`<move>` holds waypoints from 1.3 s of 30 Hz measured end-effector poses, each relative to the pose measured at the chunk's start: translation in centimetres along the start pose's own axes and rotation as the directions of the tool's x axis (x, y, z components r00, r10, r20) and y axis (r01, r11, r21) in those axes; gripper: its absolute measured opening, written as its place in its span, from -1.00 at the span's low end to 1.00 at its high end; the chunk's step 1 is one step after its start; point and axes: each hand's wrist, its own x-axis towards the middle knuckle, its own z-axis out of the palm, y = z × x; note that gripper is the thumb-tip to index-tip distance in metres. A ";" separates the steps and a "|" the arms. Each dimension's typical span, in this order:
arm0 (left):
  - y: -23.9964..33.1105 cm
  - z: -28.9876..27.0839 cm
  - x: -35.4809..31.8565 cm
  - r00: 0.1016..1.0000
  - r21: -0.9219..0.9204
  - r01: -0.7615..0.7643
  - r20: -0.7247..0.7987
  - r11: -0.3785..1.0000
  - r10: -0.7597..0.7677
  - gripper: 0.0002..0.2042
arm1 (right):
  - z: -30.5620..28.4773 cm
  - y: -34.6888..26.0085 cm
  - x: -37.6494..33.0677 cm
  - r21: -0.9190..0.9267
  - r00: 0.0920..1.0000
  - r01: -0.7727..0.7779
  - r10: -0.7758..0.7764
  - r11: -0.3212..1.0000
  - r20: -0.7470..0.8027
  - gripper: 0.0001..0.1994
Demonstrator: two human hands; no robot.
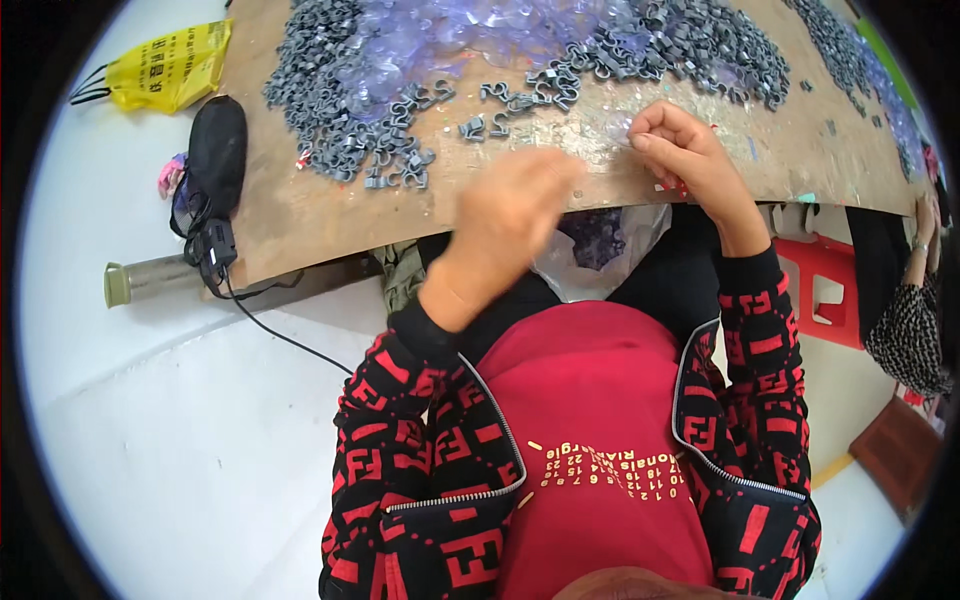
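My left hand is over the near edge of the wooden table, smeared by motion, so its fingers and anything in them cannot be made out. To its right, my right hand is raised with thumb and forefinger pinched together. A faint clear shape seems to be at those fingertips, too indistinct to name. Beyond my hands lies a heap of small grey plastic clips with clear violet-tinted plastic pieces piled among them. A few loose grey clips lie closer to my left hand.
A clear plastic bag with dark purple contents hangs below the table edge. On the left are a black pouch with a cable and a yellow bag. A red stool and another person's arm are at the right.
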 end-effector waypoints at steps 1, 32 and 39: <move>-1.2 -0.8 0.5 0.997 0.103 0.053 -0.060 0.993 -0.047 -0.78 | -0.4 0.2 -0.1 -0.001 1.000 0.009 -0.009 1.000 -0.001 -0.86; -3.7 1.0 -1.1 0.933 0.248 0.148 -0.356 0.958 -0.052 -0.82 | -0.5 3.1 0.7 0.217 0.944 0.290 -0.240 0.932 -0.227 -0.89; -3.7 1.4 -1.7 0.908 0.198 0.101 -0.418 0.975 -0.009 -0.83 | -1.3 3.3 1.1 0.191 0.955 0.271 -0.238 0.944 -0.179 -0.89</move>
